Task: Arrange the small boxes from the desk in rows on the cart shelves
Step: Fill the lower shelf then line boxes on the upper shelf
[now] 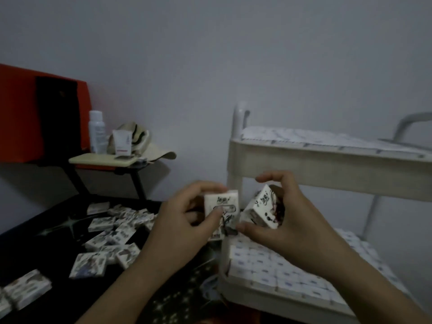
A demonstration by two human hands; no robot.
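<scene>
My left hand [184, 220] grips a small white box [222, 205] with black printing, held upright at the middle of the view. My right hand [287, 220] grips a second, tilted white box [263, 210] just to its right, thumb below and fingers curled over the top. Both boxes hover near the left edge of the cream cart [327, 164]. Its top shelf [327, 139] and the shelf below [280, 270] hold rows of boxes. Several loose boxes [112, 235] lie scattered on the black desk [46, 249] to the left.
A small stand [102, 159] at the back left carries a white bottle [96, 132], a tube [121, 142] and a beige cap [142, 141]. A red and black panel [35, 113] stands behind it. More boxes [23, 288] sit at the desk's near left edge.
</scene>
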